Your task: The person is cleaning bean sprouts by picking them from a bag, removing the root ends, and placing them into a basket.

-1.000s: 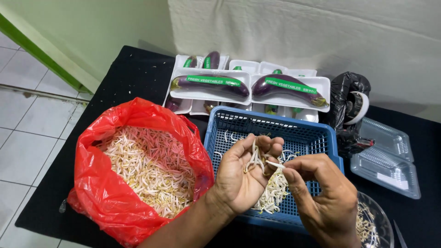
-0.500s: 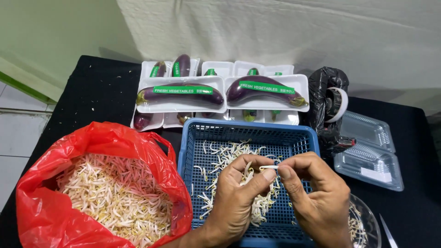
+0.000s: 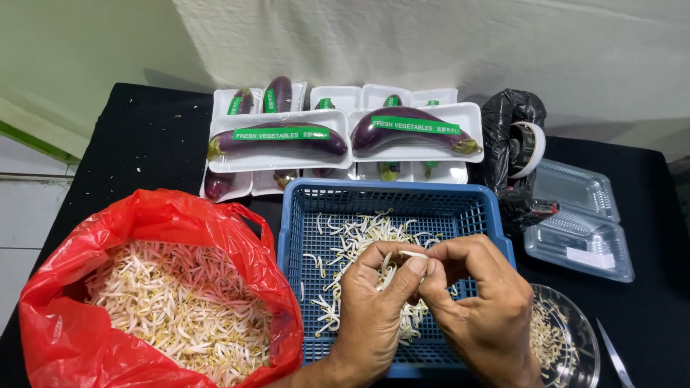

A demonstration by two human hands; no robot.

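Observation:
Over the blue plastic basket (image 3: pixel 302 208), my left hand (image 3: pixel 377 316) cups a small bunch of white bean sprouts. A single bean sprout (image 3: pixel 412 254) is pinched between its thumb and the fingertips of my right hand (image 3: pixel 481 309), which touches the left. Loose sprouts (image 3: pixel 345 241) lie scattered on the basket floor. A red plastic bag (image 3: pixel 172 215) at the left stands open and full of bean sprouts (image 3: pixel 176 309).
Wrapped white trays of purple eggplants (image 3: pixel 277 140) line the back of the black table (image 3: pixel 144 144). A black bag with a tape roll (image 3: pixel 514 140) and clear lidded boxes (image 3: pixel 582 223) sit at right. A clear bowl (image 3: pixel 575 338) of sprout bits and a metal blade (image 3: pixel 614 356) lie at lower right.
The view swung left and closer, so the bag and basket shifted right. My hands stayed together over the basket, still picking at a sprout from the bunch.

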